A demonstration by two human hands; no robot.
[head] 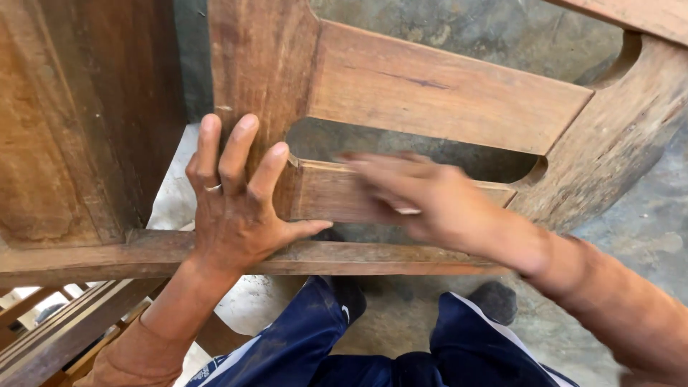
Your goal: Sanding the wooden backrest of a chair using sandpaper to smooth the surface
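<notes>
Left hand (233,208) lies flat and open, fingers spread, on wood frame (430,93), w/ ring on one finger. Right hand (423,201) is blurred on lower slat (322,193); grip cannot tell.

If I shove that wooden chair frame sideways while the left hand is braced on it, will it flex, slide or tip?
Probably stiff: the chair frame is thick solid rails joined into posts. Likely heavy for its size, so it should resist a light push. The left hand lies flat on a post, the blurred right hand on the lower rail; tipping seems unlikely.
</notes>
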